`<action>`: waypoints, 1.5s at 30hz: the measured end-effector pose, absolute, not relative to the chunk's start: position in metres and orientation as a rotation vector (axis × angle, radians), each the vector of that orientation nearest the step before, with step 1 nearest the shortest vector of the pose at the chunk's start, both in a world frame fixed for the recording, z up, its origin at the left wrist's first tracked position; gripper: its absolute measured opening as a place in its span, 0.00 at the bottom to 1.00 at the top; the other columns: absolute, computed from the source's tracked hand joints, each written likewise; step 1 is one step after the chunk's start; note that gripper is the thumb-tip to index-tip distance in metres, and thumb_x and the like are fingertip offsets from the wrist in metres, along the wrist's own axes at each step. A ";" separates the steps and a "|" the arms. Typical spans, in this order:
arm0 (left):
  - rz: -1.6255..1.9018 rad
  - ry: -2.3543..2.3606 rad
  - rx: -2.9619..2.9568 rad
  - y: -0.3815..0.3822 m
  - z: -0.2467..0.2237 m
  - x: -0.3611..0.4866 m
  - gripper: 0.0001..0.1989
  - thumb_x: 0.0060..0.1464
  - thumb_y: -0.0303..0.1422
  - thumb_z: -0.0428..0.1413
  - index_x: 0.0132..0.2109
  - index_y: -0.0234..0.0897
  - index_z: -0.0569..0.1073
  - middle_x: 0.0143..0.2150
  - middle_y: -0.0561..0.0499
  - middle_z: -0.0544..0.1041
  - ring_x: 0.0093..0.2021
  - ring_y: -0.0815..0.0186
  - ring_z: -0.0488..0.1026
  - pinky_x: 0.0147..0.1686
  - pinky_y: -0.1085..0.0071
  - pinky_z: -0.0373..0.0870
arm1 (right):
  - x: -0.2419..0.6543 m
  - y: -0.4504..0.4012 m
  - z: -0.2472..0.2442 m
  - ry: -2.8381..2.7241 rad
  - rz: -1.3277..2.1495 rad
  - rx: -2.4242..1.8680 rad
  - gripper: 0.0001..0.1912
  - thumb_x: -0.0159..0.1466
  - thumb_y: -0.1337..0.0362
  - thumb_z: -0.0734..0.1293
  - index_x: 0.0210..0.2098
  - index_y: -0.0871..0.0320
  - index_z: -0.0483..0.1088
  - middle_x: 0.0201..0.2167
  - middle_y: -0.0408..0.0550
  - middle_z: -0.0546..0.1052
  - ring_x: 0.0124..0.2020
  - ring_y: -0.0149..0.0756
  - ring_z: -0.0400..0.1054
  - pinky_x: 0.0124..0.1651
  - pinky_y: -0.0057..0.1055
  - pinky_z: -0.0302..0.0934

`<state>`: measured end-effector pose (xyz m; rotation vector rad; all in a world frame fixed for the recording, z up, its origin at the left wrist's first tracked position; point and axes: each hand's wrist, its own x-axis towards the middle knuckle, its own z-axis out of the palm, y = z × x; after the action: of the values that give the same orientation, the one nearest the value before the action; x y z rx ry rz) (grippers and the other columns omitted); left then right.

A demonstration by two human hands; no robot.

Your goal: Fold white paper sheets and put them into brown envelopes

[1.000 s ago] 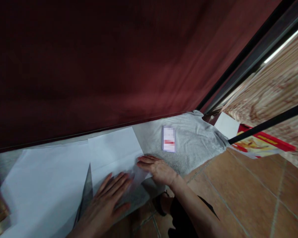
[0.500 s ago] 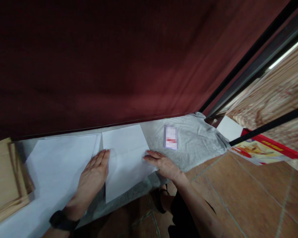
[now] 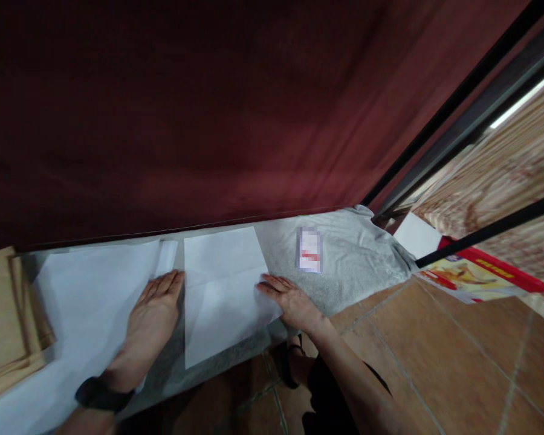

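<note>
Hand, right (image 3: 292,302): fingers extended together on the right edge of a creased white sheet (image 3: 226,302); thumb hidden, so whether it pinches cannot be told. Hand, left (image 3: 156,308): fingers straight and side by side, curled round nothing, lying over the white paper stack (image 3: 90,290) just left of the sheet; black wristband (image 3: 102,394) on the wrist. Sheet: flat, one crosswise crease, on grey cloth (image 3: 344,281). Blurred small rectangular item (image 3: 309,251), red-banded: on the cloth, right of the sheet. Brown paper envelopes (image 3: 2,320), stacked: far left of the sheet. Dark red panel (image 3: 208,121): behind the sheet. Red-and-yellow printed packaging (image 3: 476,273): far right of the sheet, past a black bar (image 3: 494,225). Terracotta floor tiles (image 3: 408,350): right of and below the sheet.
</note>
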<state>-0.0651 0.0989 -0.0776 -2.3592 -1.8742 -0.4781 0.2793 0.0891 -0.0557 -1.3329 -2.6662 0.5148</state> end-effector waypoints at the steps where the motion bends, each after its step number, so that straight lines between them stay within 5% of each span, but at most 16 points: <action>1: -0.571 -1.869 -2.399 0.100 -0.079 -0.064 0.26 0.60 0.24 0.41 0.61 0.26 0.71 0.62 0.34 0.72 0.62 0.50 0.70 0.64 0.50 0.64 | 0.280 0.089 -0.055 -2.669 0.521 -1.329 0.32 0.66 0.72 0.62 0.69 0.54 0.59 0.71 0.52 0.57 0.70 0.42 0.53 0.72 0.43 0.50; 5: -0.848 -1.757 -2.597 0.090 -0.082 -0.039 0.24 0.67 0.36 0.43 0.67 0.38 0.65 0.70 0.44 0.63 0.69 0.55 0.60 0.67 0.52 0.60 | 0.279 0.086 -0.053 -2.696 0.535 -1.275 0.35 0.62 0.74 0.64 0.68 0.53 0.59 0.71 0.53 0.58 0.71 0.42 0.52 0.72 0.44 0.50; 10: -0.547 -1.565 -2.875 0.063 -0.080 0.003 0.26 0.69 0.43 0.46 0.70 0.44 0.61 0.73 0.45 0.58 0.74 0.56 0.50 0.71 0.47 0.47 | 0.272 0.077 -0.058 -2.731 0.520 -1.222 0.40 0.59 0.77 0.64 0.70 0.53 0.57 0.72 0.54 0.55 0.73 0.42 0.48 0.73 0.48 0.46; 19: -0.366 -1.505 -2.987 0.033 -0.066 -0.009 0.35 0.63 0.53 0.51 0.71 0.43 0.58 0.74 0.42 0.54 0.74 0.53 0.48 0.71 0.47 0.37 | 0.277 0.074 -0.058 -2.776 0.452 -1.148 0.43 0.56 0.83 0.59 0.70 0.53 0.57 0.72 0.53 0.57 0.72 0.41 0.50 0.72 0.48 0.49; 26: -0.338 -1.564 -2.910 0.026 -0.070 -0.020 0.29 0.62 0.30 0.54 0.68 0.45 0.62 0.72 0.46 0.59 0.73 0.57 0.54 0.72 0.50 0.41 | 0.281 0.080 -0.055 -2.689 0.509 -1.165 0.37 0.59 0.81 0.60 0.65 0.51 0.65 0.68 0.49 0.64 0.69 0.39 0.58 0.71 0.45 0.54; 31: -0.446 -1.711 -2.900 0.029 -0.059 -0.029 0.25 0.60 0.25 0.51 0.63 0.41 0.70 0.65 0.45 0.71 0.66 0.56 0.66 0.66 0.55 0.59 | 0.284 0.083 -0.049 -2.574 0.637 -1.166 0.35 0.60 0.80 0.58 0.63 0.49 0.68 0.63 0.45 0.71 0.64 0.37 0.64 0.69 0.44 0.59; 35: -1.021 -2.204 -2.638 0.035 -0.037 -0.034 0.19 0.66 0.35 0.48 0.59 0.38 0.73 0.54 0.44 0.80 0.50 0.57 0.79 0.53 0.62 0.73 | 0.278 0.093 -0.039 -2.070 0.669 -1.256 0.25 0.68 0.68 0.60 0.63 0.49 0.68 0.62 0.48 0.72 0.63 0.41 0.66 0.67 0.48 0.59; 38: -1.919 -2.534 -2.077 0.042 -0.016 -0.030 0.20 0.64 0.45 0.51 0.50 0.35 0.76 0.43 0.45 0.83 0.46 0.56 0.79 0.49 0.63 0.75 | 0.263 0.102 -0.038 -1.572 0.756 -1.315 0.28 0.68 0.56 0.63 0.67 0.52 0.60 0.65 0.53 0.68 0.62 0.44 0.66 0.66 0.51 0.60; 42: -3.181 -2.470 -1.199 0.042 0.000 -0.013 0.20 0.60 0.42 0.57 0.54 0.36 0.72 0.49 0.45 0.81 0.49 0.57 0.79 0.49 0.60 0.76 | 0.233 0.104 -0.042 -1.166 1.155 -1.305 0.31 0.63 0.49 0.66 0.61 0.58 0.65 0.60 0.58 0.73 0.54 0.46 0.73 0.58 0.50 0.68; 45: -3.457 -2.483 -0.834 0.031 -0.009 0.002 0.20 0.59 0.35 0.59 0.57 0.38 0.70 0.53 0.44 0.79 0.51 0.58 0.79 0.50 0.59 0.77 | 0.211 0.095 -0.043 -0.987 1.527 -1.216 0.23 0.62 0.50 0.67 0.50 0.59 0.71 0.52 0.56 0.78 0.47 0.45 0.77 0.55 0.49 0.71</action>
<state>0.0023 0.0310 -0.0087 -0.8342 -2.4829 -3.4573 0.2106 0.0953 -0.0426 -1.2163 -0.9875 1.5270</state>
